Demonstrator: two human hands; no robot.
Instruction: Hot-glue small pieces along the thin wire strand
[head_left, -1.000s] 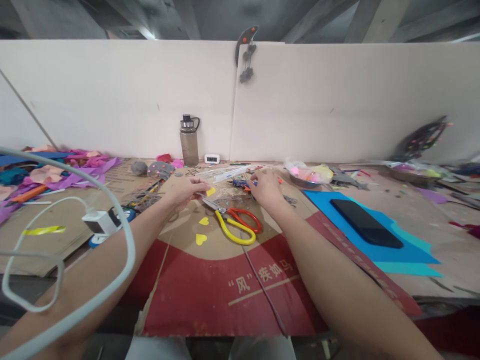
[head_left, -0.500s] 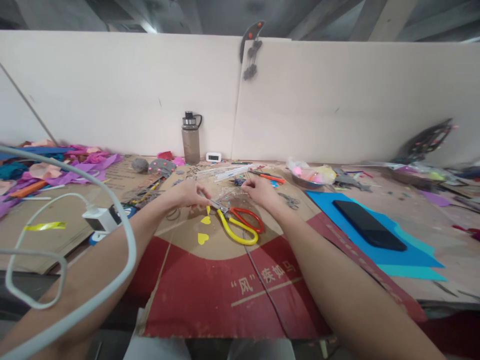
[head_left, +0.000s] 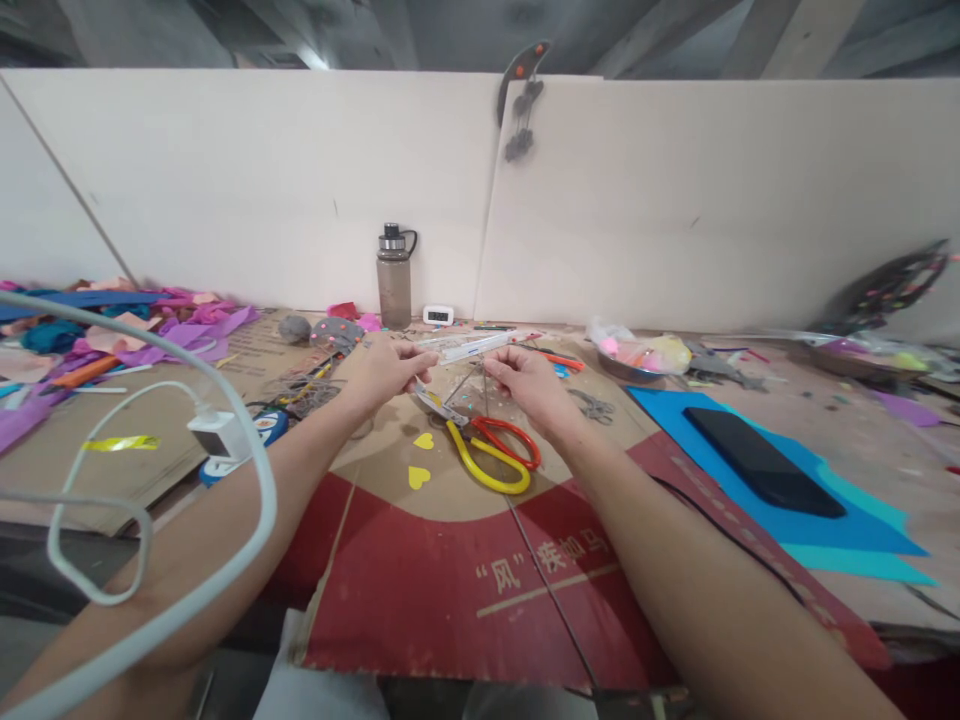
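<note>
Both my hands are raised over the brown and red cardboard (head_left: pixel 420 560), fingertips pinched. My left hand (head_left: pixel 390 372) is closed near the blade tips of the scissors (head_left: pixel 463 428); whatever its fingers hold is too small to make out. A thin dark cord (head_left: pixel 487 398) hangs from the closed fingers of my right hand (head_left: pixel 523 382). The scissors lie on the cardboard between my forearms, one handle yellow and one red. Two yellow heart cutouts, an upper heart (head_left: pixel 424 440) and a lower heart (head_left: pixel 418 477), lie left of them.
A water bottle (head_left: pixel 394 280) and a small digital clock (head_left: pixel 438 316) stand against the white partition. On the right, a phone (head_left: pixel 761 462) lies on blue sheets (head_left: pixel 675 425). A white cable (head_left: pixel 262 480) and charger (head_left: pixel 219 434) are at left, near crumpled coloured paper (head_left: pixel 90 340).
The yellow piece below my left fingers no longer shows. The dark strand at my right fingers now stands out. The view has shifted slightly left.
</note>
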